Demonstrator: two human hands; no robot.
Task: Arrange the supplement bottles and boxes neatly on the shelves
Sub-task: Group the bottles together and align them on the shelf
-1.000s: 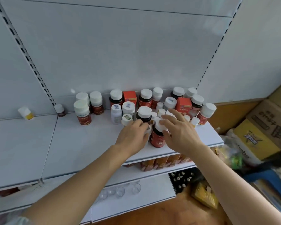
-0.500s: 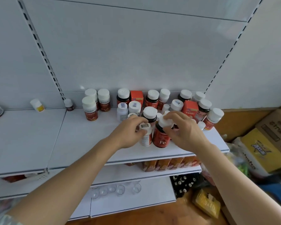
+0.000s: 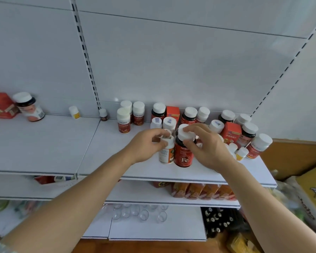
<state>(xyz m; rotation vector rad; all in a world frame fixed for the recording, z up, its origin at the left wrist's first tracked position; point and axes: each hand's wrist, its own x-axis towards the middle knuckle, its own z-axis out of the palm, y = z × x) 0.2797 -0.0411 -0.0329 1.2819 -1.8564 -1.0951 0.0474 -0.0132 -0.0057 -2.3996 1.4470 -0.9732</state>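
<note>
Both hands grasp bottles at the front of the top shelf (image 3: 171,172). Left hand (image 3: 145,147) pinches the white cap of a small white bottle (image 3: 166,152) between thumb and fingers, while the right hand (image 3: 206,145) curls round the white cap of a red bottle marked "Fe" (image 3: 183,154) — the two bottles stand upright and touch side by side. Behind them a crowd of white-capped supplement bottles (image 3: 190,114) stands along the back wall, with two red boxes (image 3: 231,132) among them. Off to the left, well apart, a larger bottle (image 3: 28,106) leans beside a red carton (image 3: 0,105) — and a small yellow-labelled bottle (image 3: 74,112) stands alone. Orange packets (image 3: 199,190) sit on the shelf below, and clear cups (image 3: 139,212) lie lower still.
</note>
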